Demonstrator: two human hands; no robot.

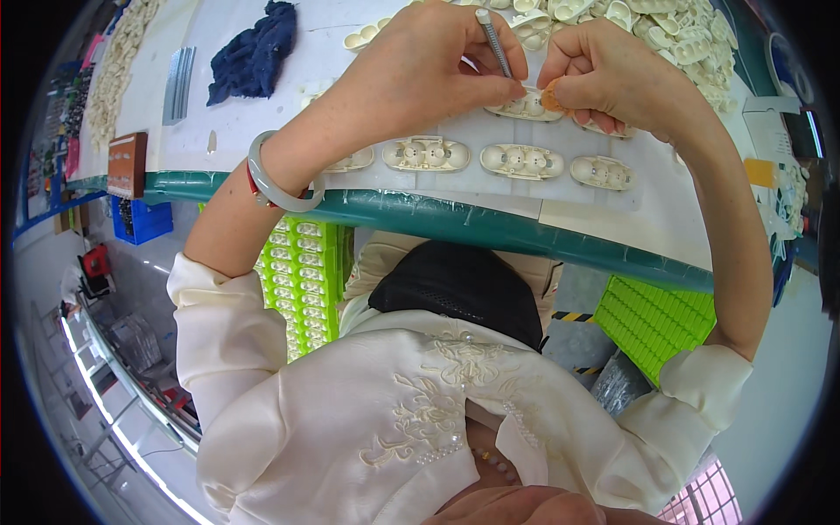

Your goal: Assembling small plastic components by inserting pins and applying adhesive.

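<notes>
My left hand [429, 66] grips a thin grey metal tool [493, 41] like a pen, its tip down on a cream plastic part [525, 107] on the white worktop [236, 131]. My right hand [612, 74] pinches a small orange piece [551, 94] against the same part's right end. Three more cream oval parts with round hollows [427, 154], [522, 161], [602, 172] lie in a row nearer the table's edge. A pale bangle [267, 179] circles my left wrist.
A heap of cream parts [665, 31] fills the far right of the table. A dark blue cloth [255, 52] lies far left, beside a bundle of metal strips [178, 83]. Green trays [302, 280], [652, 319] stand under the green table edge [490, 229]. A blue crate [140, 219] sits on the floor.
</notes>
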